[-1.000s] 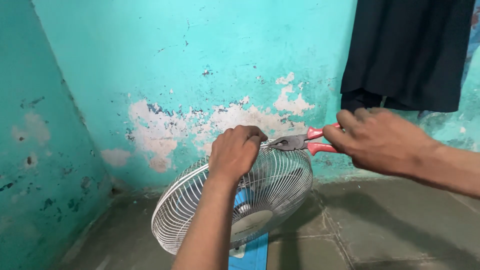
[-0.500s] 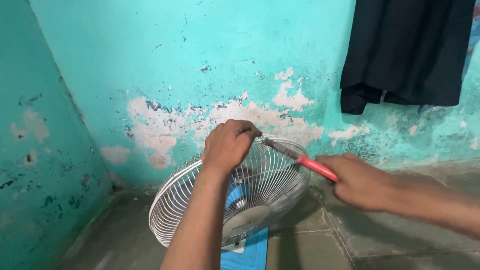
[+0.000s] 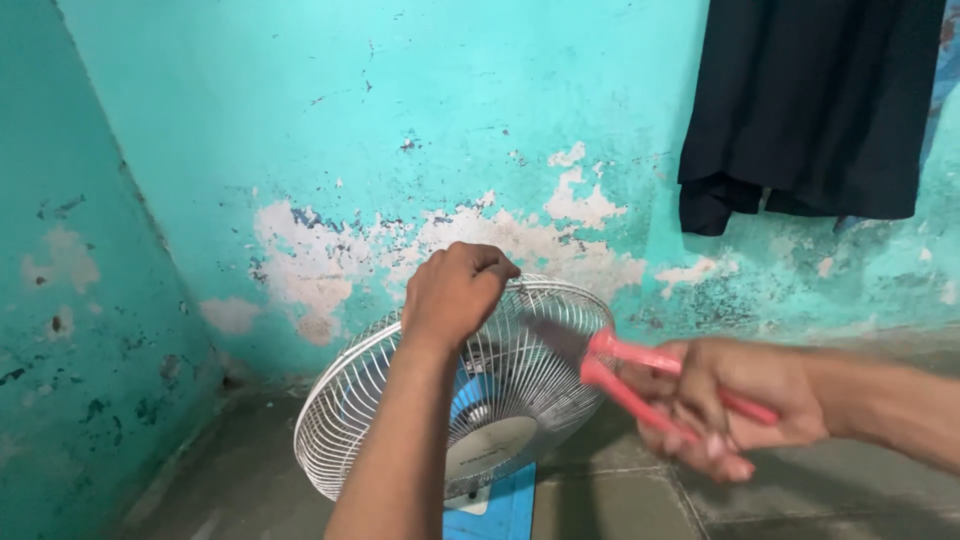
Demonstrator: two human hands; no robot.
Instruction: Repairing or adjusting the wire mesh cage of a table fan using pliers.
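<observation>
pliers (image 3: pixel 640 385) with pink-red handles sat in the right hand (image 3: pixel 735 405), whose fingers were curled around both handles, squeezing them toward each other; the handles forked apart near the tool's head. the metal tip was blurred and could not be made out clearly, though it pointed up and left toward the right part of the fan grille (image 3: pixel 520 370). the hand itself was smeared by motion, so the exact finger positions could not be told. the left hand (image 3: pixel 455 290) was closed in a fist on the top rim of the grille, fingers wrapped over the wire edge, forearm running up from the bottom of the view. the grille was round, white, made of thin radial wires, and tilted back so that its face looked up and toward the viewer. blue blades showed through the wires behind a pale round centre cap (image 3: pixel 490 445). a blue base (image 3: pixel 495 515) stood under the fan on the grey floor (image 3: pixel 620 500). behind it rose a turquoise wall (image 3: pixel 400 120) with peeling patches of white plaster low down. a dark garment (image 3: pixel 810 110) hung at the upper right, well apart from both hands.
</observation>
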